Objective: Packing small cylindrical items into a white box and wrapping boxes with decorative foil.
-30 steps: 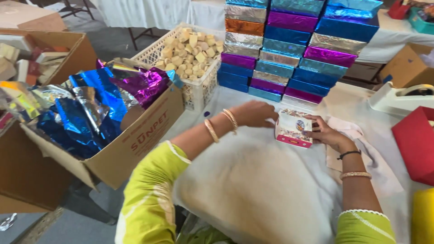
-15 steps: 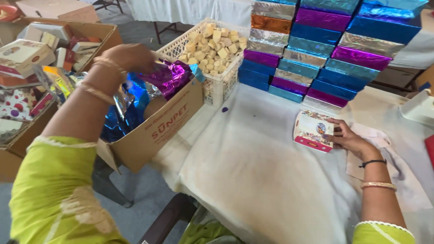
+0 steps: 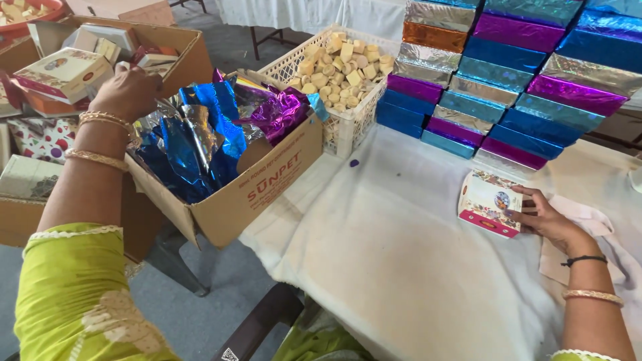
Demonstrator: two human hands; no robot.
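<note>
My left hand (image 3: 128, 90) reaches out to the left, over the far edge of a cardboard box (image 3: 267, 187) stuffed with shiny blue, silver and purple foil sheets (image 3: 200, 134); its fingers curl down at the foil, and what they grip is hidden. My right hand (image 3: 545, 217) rests on the white tablecloth (image 3: 401, 254) and holds a small printed white-and-pink box (image 3: 488, 202) by its right edge, tilted up.
A white plastic basket (image 3: 348, 127) of pale sweet cubes stands behind the foil box. A stack of foil-wrapped boxes (image 3: 508, 80) rises at the back right. More cardboard boxes (image 3: 167, 47) with printed cartons sit at the left, beyond the table edge.
My left hand left the small printed box, swung left and now sits over the foil box. My right hand stays on the printed box. The view has turned left.
</note>
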